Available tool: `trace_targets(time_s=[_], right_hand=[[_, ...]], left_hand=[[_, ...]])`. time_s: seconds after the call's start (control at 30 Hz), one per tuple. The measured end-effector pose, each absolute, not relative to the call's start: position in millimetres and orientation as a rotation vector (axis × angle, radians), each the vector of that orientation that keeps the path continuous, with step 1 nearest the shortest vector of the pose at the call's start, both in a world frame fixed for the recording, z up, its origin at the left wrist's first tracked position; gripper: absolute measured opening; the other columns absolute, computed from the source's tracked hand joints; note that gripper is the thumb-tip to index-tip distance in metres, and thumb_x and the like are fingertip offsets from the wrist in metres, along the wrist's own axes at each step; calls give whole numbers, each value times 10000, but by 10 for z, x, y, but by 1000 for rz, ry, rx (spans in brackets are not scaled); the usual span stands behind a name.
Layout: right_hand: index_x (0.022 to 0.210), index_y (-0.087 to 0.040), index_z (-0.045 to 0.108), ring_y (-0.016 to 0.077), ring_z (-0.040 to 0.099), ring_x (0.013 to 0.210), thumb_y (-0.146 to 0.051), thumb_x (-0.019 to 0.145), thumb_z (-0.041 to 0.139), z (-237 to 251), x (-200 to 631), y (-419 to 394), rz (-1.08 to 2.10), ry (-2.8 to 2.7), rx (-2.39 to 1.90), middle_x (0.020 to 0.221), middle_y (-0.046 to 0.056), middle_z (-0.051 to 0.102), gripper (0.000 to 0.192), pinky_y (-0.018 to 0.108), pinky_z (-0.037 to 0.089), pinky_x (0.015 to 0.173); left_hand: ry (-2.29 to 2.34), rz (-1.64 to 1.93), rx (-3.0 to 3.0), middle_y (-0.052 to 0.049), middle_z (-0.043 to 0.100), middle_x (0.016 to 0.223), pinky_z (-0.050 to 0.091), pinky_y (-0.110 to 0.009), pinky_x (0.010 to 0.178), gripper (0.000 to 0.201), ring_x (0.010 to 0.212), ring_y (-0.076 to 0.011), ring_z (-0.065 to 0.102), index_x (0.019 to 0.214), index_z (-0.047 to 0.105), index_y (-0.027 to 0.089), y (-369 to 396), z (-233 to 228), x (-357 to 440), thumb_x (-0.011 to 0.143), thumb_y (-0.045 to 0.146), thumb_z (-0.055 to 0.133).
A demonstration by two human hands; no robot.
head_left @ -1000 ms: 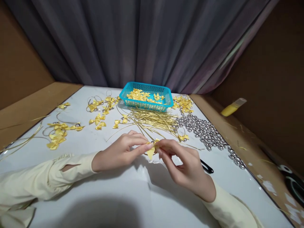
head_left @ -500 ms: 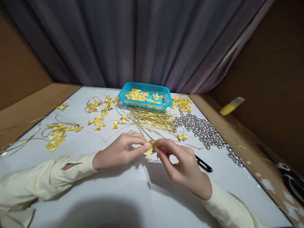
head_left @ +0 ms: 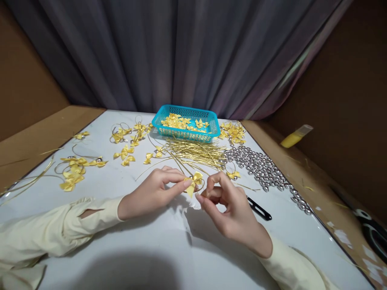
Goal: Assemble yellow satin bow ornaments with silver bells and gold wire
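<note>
Over on the far left, loose gold strings (head_left: 27,181) trail off the desk (head_left: 145,249), and finished yellow bows (head_left: 72,171) lie spread flat beside them, each apart so nothing tangles. Moving in, the left hand (head_left: 151,193) rests its wrist on the desk for steadiness, and its grip is pinched together on a small yellow bow (head_left: 193,183), thumb and forefinger clamping the knot so the loops stand free. Just right of it, the right hand (head_left: 229,209) hovers with its grip apart, fingertips curled close to the bow and, it seems, to a thin gold loop at it; whether they touch the thread, I cannot tell. Behind the hands sits a bundle of gold strings (head_left: 196,153), laid parallel within easy reach, and a blue basket (head_left: 186,131) of loose bows. Further right, silver beads (head_left: 260,167) are heaped together, and a black clip (head_left: 260,209) lies by the right wrist.
</note>
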State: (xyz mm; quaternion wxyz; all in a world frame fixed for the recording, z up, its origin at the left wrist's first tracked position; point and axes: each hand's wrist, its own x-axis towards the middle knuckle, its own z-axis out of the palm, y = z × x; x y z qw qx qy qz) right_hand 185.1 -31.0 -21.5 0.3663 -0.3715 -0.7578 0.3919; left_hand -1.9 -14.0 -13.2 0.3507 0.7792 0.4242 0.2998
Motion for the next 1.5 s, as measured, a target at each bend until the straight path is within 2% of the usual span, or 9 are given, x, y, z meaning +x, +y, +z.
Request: trace_targets(time_s=[0.27, 0.73, 1.0, 1.37, 1.5], right_hand=[[769, -228, 291, 79, 363, 417, -171, 804, 477, -210, 1833, -294, 1054, -1897, -968, 518, -64, 442, 197, 220, 259, 395], [733, -232, 288, 75, 325, 418, -160, 799, 486, -287, 1797, -294, 1012, -1871, -951, 513, -81, 369, 221, 211, 223, 382], [687, -226, 277, 53, 296, 425, -148, 802, 495, -345, 1753, -327, 994, -1803, -925, 558, -77, 357, 259, 185, 246, 379], [652, -227, 259, 59, 292, 421, -182, 801, 523, -317, 1716, -336, 1227, -1621, -1027, 509, -87, 347, 306, 200, 229, 411], [646, -225, 258, 60, 264, 431, -167, 799, 517, -306, 1729, -323, 1095, -1717, -1023, 523, -90, 300, 306, 206, 221, 414]], left_hand=[[1088, 807, 2024, -35, 636, 727, 429, -287, 705, 308, 738, -162, 562, 645, 607, 134, -144, -165, -19, 881, 253, 449], [1108, 853, 1960, -43, 654, 766, 411, -313, 747, 278, 786, -176, 559, 734, 665, 140, -191, -202, -10, 885, 252, 460], [1094, 954, 1874, -22, 665, 802, 393, -309, 775, 228, 797, -159, 555, 749, 654, 168, -235, -269, 24, 881, 228, 477], [1071, 1167, 2161, -43, 673, 778, 365, -327, 730, 194, 745, -157, 559, 751, 653, 148, -251, -342, 53, 866, 143, 497], [1057, 1199, 2236, -49, 667, 756, 360, -326, 718, 198, 734, -153, 553, 730, 647, 138, -246, -353, 48, 863, 125, 502]])
